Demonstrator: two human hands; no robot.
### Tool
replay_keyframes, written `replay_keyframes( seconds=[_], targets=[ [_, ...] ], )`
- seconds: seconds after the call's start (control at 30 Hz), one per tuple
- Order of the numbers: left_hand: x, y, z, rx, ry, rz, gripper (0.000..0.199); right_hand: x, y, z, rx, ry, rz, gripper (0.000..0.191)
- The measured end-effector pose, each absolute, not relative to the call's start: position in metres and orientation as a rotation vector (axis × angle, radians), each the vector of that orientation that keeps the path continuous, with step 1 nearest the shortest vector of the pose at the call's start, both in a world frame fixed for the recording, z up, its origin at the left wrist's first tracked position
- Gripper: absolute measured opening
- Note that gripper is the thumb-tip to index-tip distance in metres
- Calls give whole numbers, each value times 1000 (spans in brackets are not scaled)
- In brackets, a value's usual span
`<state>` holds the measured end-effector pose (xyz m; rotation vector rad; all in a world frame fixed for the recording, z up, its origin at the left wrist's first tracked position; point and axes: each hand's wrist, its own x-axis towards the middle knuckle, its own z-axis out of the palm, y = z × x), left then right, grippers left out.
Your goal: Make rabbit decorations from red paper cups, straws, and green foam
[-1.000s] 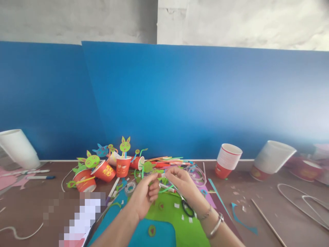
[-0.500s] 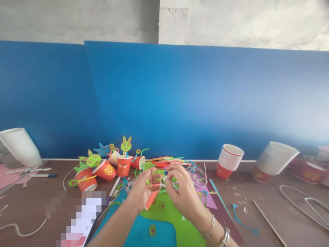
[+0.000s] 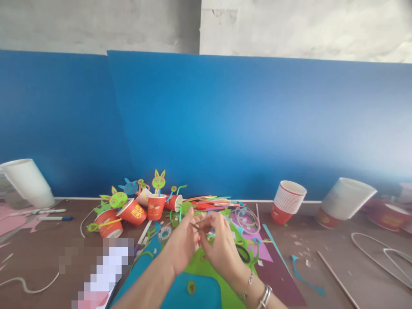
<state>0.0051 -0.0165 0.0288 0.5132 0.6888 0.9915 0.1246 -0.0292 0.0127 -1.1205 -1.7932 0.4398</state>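
Note:
My left hand (image 3: 183, 246) and my right hand (image 3: 219, 242) meet over the green sheet (image 3: 236, 285) at the centre. The fingers of both are bent close together, with a bit of red showing between them; what they pinch is too small and hidden to name. Below them a small green round piece with a reddish middle (image 3: 191, 287) lies on the blue sheet (image 3: 170, 296). A tape roll (image 3: 165, 233) is just left of my left hand. The black loop of a handle (image 3: 243, 253) shows beside my right wrist.
Red cups with paper animal faces (image 3: 156, 207) stand and lie at the back left. Coloured straws (image 3: 212, 201) lie behind my hands. A stack of paper cups (image 3: 288, 202) stands right of them. A stick (image 3: 337, 279), cords and markers (image 3: 55, 218) lie on the table.
My right hand has moved left and lower, up against my left hand. My left fingers have closed in, and the red piece is now mostly hidden. The black handle loop has come into sight.

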Motion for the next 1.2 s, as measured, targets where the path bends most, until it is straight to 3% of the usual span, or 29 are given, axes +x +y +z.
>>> replay_keyframes(
  seconds=[0.17,0.27,0.4,0.5,1.2],
  targets=[
    [4,-13,23,780,892,1164,28,132,-14,11,-1068,-1417,924,31],
    [2,-10,17,925,1030,1209,27,135,-11,15,-1048,-1390,986,32],
    [-1,-8,18,943,1099,1225,27,138,-11,23,-1075,-1404,1064,18],
    [-3,-7,20,934,1124,1219,27,141,-10,25,-1121,-1481,1172,23],
    [-3,-7,22,989,1106,1149,25,143,-5,20,-1235,-1561,1200,19]
  ],
)
